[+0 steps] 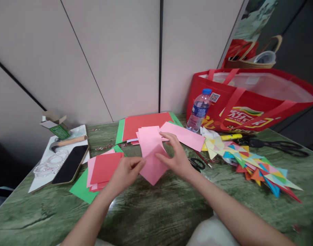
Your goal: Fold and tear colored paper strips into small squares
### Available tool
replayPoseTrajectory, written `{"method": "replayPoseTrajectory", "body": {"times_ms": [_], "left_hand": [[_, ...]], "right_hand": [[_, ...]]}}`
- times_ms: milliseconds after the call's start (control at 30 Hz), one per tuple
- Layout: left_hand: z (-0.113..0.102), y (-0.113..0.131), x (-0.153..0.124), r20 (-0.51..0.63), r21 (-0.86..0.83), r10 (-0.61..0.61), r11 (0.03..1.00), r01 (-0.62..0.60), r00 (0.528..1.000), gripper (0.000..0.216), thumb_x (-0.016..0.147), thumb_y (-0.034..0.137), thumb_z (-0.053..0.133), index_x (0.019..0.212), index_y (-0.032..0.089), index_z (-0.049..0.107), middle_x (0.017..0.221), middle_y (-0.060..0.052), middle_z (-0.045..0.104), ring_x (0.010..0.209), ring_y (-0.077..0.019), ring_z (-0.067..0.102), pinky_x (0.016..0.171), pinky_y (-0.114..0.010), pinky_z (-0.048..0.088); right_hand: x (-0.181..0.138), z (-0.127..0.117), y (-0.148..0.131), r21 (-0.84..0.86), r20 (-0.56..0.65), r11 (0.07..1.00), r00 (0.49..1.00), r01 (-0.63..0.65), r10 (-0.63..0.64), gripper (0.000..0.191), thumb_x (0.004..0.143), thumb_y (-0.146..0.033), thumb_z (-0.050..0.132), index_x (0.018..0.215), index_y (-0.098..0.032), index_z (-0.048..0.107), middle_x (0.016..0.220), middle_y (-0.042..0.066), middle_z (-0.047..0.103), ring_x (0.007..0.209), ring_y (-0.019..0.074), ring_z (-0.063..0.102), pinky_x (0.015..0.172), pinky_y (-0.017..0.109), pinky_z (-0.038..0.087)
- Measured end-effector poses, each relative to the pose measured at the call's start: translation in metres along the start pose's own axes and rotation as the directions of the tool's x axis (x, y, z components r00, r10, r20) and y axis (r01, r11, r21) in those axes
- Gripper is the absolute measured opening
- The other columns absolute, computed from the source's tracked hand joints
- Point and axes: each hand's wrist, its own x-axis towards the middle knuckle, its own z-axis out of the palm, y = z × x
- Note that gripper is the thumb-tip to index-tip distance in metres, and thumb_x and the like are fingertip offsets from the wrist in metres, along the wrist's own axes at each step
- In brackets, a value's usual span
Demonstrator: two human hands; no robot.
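A pink sheet of paper [153, 167], cornered towards me, hangs tilted over the middle of the table. My left hand [129, 171] pinches its left corner between thumb and forefinger. At the right side of the sheet is my right hand [175, 155], its thumb and fingers apart and the thumb tip over the paper. Just behind lies a pink paper strip [149, 133]. Another pink strip [183, 135] rests to the right. Left of my left hand, a stack of red squares [105, 167] with pink ones sits on green paper [82, 186].
Large red sheets [146, 123] lie by the wall. A water bottle [199, 112] stands before a red bag [248, 102]. Scissors [197, 164], a pencil [204, 159] and colourful folded paper [254, 162] are on the right. A phone [70, 164] and a hammer [71, 140] lie left.
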Motion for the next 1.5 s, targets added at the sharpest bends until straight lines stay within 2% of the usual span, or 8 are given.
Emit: {"method": "replayPoseTrajectory", "body": {"times_ms": [133,433,667,800,900,1067,1333,1500], "left_hand": [[0.007,0.004,-0.005,0.139,0.221,0.071,0.970,-0.101,0.988,0.034,0.083,0.023,0.039,0.049,0.015,0.039,0.050,0.006,0.024,0.049,-0.0072,0.022,0.046,-0.022,0.016],[-0.002,0.004,-0.007,0.242,0.236,0.075,0.963,-0.133,0.967,0.035,0.085,0.027,0.034,0.052,0.017,0.034,0.054,0.006,0.022,0.051,-0.0085,0.022,0.048,-0.023,0.018],[-0.011,0.001,-0.004,0.222,0.125,0.051,0.989,-0.080,0.974,0.033,0.082,0.026,0.037,0.050,0.018,0.033,0.054,0.005,0.021,0.050,-0.0094,0.021,0.046,-0.024,0.016],[-0.007,-0.002,-0.002,0.132,0.109,0.009,0.994,-0.024,0.991,0.032,0.080,0.027,0.040,0.049,0.017,0.038,0.052,0.005,0.023,0.049,-0.0091,0.023,0.045,-0.023,0.016],[-0.004,-0.004,0.001,0.039,0.113,-0.015,0.993,0.011,0.999,0.033,0.080,0.030,0.040,0.049,0.018,0.034,0.052,0.005,0.023,0.048,-0.0091,0.025,0.045,-0.022,0.017],[-0.006,-0.007,0.004,-0.003,0.121,-0.023,0.992,0.023,1.000,0.031,0.082,0.032,0.038,0.054,0.018,0.038,0.052,0.005,0.030,0.049,-0.0101,0.032,0.046,-0.022,0.022],[-0.010,-0.012,0.001,0.009,0.249,0.051,0.967,-0.052,0.999,0.025,0.082,0.025,0.037,0.064,0.019,0.053,0.056,0.000,0.057,0.050,-0.0133,0.050,0.050,-0.021,0.033],[-0.054,-0.030,0.003,-0.370,0.479,0.026,0.862,0.167,0.929,0.023,0.081,0.025,0.040,0.076,0.018,0.061,0.073,-0.007,0.069,0.067,-0.0198,0.063,0.064,-0.026,0.041]], "right_hand": [[-0.003,0.001,-0.017,-0.094,0.183,0.954,0.947,0.283,-0.263,0.019,0.074,-0.020,0.061,0.092,-0.024,0.062,0.096,0.004,0.063,0.108,0.0228,0.046,0.093,0.043,0.034],[-0.005,0.005,-0.010,-0.144,0.275,0.938,0.923,0.315,-0.268,0.009,0.070,-0.011,0.056,0.067,-0.019,0.059,0.069,0.001,0.063,0.074,0.0161,0.055,0.074,0.032,0.040],[0.008,-0.014,0.010,-0.185,0.245,0.969,0.962,0.166,-0.118,0.010,0.071,-0.013,0.054,0.067,-0.020,0.060,0.073,0.002,0.063,0.075,0.0176,0.056,0.075,0.034,0.040],[0.008,-0.017,0.016,-0.083,0.181,0.988,0.973,-0.131,0.144,0.010,0.075,-0.021,0.052,0.072,-0.019,0.061,0.073,0.003,0.064,0.071,0.0171,0.056,0.068,0.031,0.041],[0.003,-0.010,0.015,0.129,0.311,0.944,0.916,-0.304,0.253,0.017,0.072,-0.031,0.060,0.081,-0.017,0.059,0.073,0.001,0.062,0.064,0.0141,0.054,0.058,0.025,0.040],[-0.004,0.000,0.012,0.113,0.352,0.940,0.898,-0.322,0.265,0.025,0.071,-0.030,0.061,0.055,-0.016,0.047,0.051,-0.007,0.039,0.047,0.0069,0.033,0.045,0.020,0.023],[0.006,-0.014,0.015,0.220,0.240,0.884,0.902,-0.412,0.360,0.027,0.066,-0.034,0.064,0.055,-0.017,0.047,0.049,-0.007,0.042,0.044,0.0062,0.034,0.041,0.019,0.024],[0.011,-0.026,0.029,0.322,0.016,0.796,0.844,-0.512,0.536,0.034,0.064,-0.040,0.064,0.056,-0.021,0.039,0.042,-0.010,0.036,0.036,0.0060,0.034,0.034,0.018,0.025]]}}
